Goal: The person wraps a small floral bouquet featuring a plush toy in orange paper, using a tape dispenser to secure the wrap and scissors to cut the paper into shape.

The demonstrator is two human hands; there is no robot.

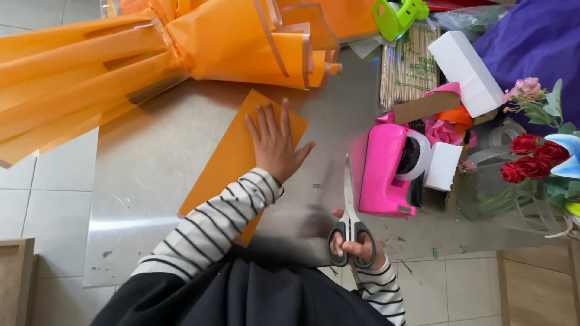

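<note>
Where sleeve [211,226] crosses, orange sheet [241,154] hidden, scissors [350,211] blurred

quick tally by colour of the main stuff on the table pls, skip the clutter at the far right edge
Orange: 2, wrapped bouquet and paper sheet under the left hand
Pink: 1, tape dispenser
Grey-handled: 1, scissors in the right hand
Green: 1, plastic tool
White: 1, foam block
Red: 1, bunch of roses
Total: 7

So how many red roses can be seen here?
3, clustered at the right edge: one red rose on top, one to its right, one lower left. More may be hidden behind the blue wrapping.
</note>
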